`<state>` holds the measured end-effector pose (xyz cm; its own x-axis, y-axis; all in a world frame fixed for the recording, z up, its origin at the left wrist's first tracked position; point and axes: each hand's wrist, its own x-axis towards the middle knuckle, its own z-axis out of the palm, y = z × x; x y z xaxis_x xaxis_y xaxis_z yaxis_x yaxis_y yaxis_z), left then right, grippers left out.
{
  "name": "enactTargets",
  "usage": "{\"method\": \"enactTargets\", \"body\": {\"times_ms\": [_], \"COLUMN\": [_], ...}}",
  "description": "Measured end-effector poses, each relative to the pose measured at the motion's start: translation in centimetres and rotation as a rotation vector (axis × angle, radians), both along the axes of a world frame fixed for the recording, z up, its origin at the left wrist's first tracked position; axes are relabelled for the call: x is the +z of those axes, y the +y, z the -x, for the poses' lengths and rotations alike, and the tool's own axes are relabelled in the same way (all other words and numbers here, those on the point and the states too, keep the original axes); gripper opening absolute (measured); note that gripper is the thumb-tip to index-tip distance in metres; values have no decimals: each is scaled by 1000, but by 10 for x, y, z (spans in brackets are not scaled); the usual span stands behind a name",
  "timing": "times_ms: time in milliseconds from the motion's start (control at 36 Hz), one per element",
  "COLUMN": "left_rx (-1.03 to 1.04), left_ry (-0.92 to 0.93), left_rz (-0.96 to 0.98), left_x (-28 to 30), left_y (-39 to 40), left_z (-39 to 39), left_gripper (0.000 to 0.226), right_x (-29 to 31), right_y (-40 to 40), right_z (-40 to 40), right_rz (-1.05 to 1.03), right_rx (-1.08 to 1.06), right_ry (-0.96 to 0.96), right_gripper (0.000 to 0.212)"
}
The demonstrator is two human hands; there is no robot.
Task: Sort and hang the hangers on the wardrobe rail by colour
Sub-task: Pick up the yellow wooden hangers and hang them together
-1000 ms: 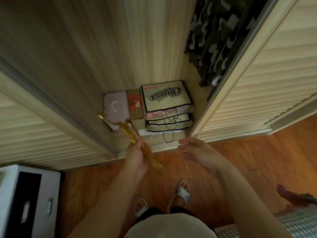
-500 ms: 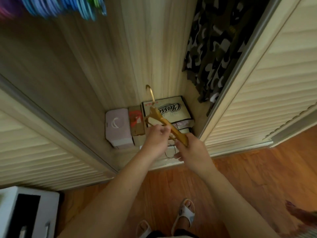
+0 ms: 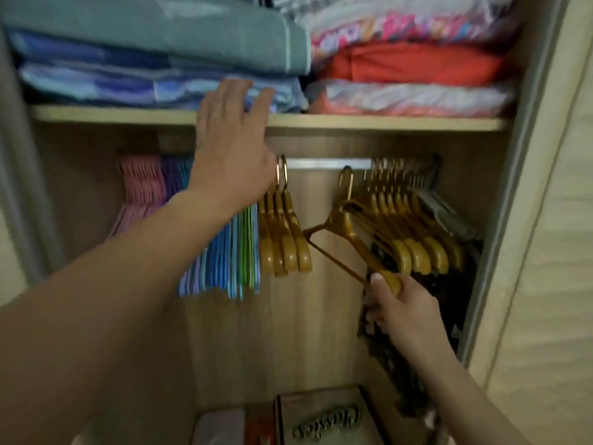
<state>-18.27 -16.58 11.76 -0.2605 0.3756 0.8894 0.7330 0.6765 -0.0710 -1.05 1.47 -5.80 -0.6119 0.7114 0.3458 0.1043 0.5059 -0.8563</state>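
Note:
My right hand (image 3: 401, 311) grips the lower arm of an amber hanger (image 3: 345, 224), held tilted, with its hook just under the silver wardrobe rail (image 3: 327, 163). My left hand (image 3: 232, 146) reaches up with fingers spread in front of the shelf edge, near the hooks of a small amber hanger group (image 3: 284, 232). Pink hangers (image 3: 141, 184) hang at the far left, then purple, blue (image 3: 221, 252) and green ones. A larger amber group (image 3: 414, 236) hangs at the right.
A wooden shelf (image 3: 385, 122) above the rail carries folded blue bedding (image 3: 144, 49) and red and patterned fabrics (image 3: 410, 65). A dark camouflage garment (image 3: 426, 284) hangs at the right. Boxes and a printed bag (image 3: 324, 422) sit on the wardrobe floor. A louvred door (image 3: 545, 252) stands at the right.
The view swung up from the floor to the rail. The amber hanger passed from my left hand to my right and rose to the rail. My left hand let go and reached up.

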Motion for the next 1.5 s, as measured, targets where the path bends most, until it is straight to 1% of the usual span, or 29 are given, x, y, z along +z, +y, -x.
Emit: {"method": "enactTargets", "body": {"times_ms": [83, 139, 194, 278, 333, 417, 528, 639, 750, 861, 1056, 1167, 1222, 1250, 1306, 1361, 1417, 1500], "left_rx": [99, 154, 174, 144, 119, 94, 62, 63, 78, 81, 65, 47, 48, 54, 85, 120, 144, 158], "left_ry": [-51, -34, -13, 16, 11, -24, -28, -38, -47, -33, -42, -36, -32, -35, -46, -53, -62, -44], "left_rz": [181, 226, 215, 164, 145, 162, 180, 196, 207, 184, 175, 178, 186, 193, 218, 242, 242, 213], "left_x": [15, 15, 11, 4, 7, 9, 12, 13, 10, 11, 10, 11, 11, 11, 11, 12, 14, 14], "left_y": [4, 5, 9, 13, 13, 13, 10, 10, 13, 15, 12, 10, 9, 9, 11, 18, 27, 35], "left_z": [22, 31, 35, 36, 36, 37, 39, 42, 41, 39, 40, 41, 41, 41, 39, 34, 29, 25], "left_gripper": [77, 79, 81, 81, 80, 84, 87, 89, 91, 89, 89, 91, 90, 91, 93, 95, 94, 92], "right_x": [20, 34, 47, 56, 60, 57, 45, 35, 29, 28, 31, 37, 34, 32, 27, 26, 22, 16], "right_y": [4, 9, 15, 21, 25, 32, 39, 40, 35, 24, 20, 29, 42, 52, 75, 96, 113, 136], "right_z": [21, 35, 49, 67, 80, 99, 122, 138, 144, 150, 144, 120, 103, 94, 77, 63, 55, 55], "right_rz": [-43, -73, -115, -151, -210, -234, -218, -213, -223, -254, -275, -339, -418, -504, -727, -911, -977, -1059], "right_rx": [-5, -10, -27, -64, -86, -30, 9, 17, 32, 88, 211, 228, 163, 105, -11, -73, -65, -107], "right_ry": [4, -12, -26, -59, -94, -41, -4, -73, -127, -158, -209, -158, -166, -187, -296, -486, -618, -680], "right_gripper": [25, 25, 22, 22, 21, 16, 17, 27, 36, 39, 54, 45, 40, 42, 51, 67, 82, 112]}}
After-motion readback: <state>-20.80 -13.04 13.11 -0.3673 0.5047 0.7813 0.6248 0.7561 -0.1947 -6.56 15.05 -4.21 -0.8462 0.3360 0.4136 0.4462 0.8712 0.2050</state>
